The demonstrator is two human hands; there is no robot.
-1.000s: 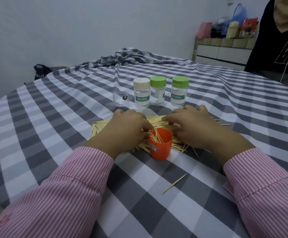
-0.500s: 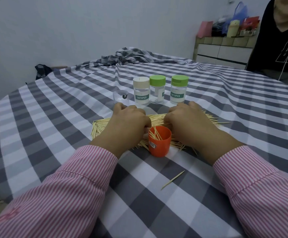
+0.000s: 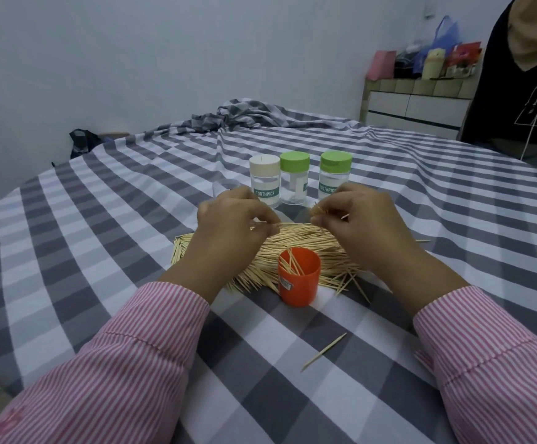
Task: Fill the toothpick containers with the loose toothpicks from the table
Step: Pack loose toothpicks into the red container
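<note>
labels: we read "TOOTHPICK", white on a green band, on the cream-lid jar (image 3: 264,181). Same word on the right green-lid jar (image 3: 334,177), partly hidden by the right hand. The middle green-lid jar (image 3: 294,177) is turned so its label shows only at the edge; we can't read it.
sticker: small barcode-type sticker on the orange cup (image 3: 298,276), lower left of its wall; print too small to read.
jars: three clear jars in a row at frame centre, upright, lids on, just beyond the pile. Contents unclear through the plastic.
cup: open top, upright, touching the near edge of the pile; a few toothpicks lean inside it, well short of full.
clear cup (image 3: 224,189): mostly hidden behind the left hand, left of the jars.
pile (image 3: 296,248): loose toothpicks spread on the cloth (image 3: 100,251), centre frame, between jars and cup, mostly lying left-right.
stray (image 3: 324,351): one toothpick alone on the cloth, lower centre-right, well apart from the pile.
left hand (image 3: 228,225): fingers curled, thumb and fingertips pinching the left end of a few toothpicks just above the pile.
right hand (image 3: 364,225): fingers curled, pinching a small bundle raised above the pile, tips fanning out to the left.
background: second person in black, upper right; bags on a drawer unit beside them.
</note>
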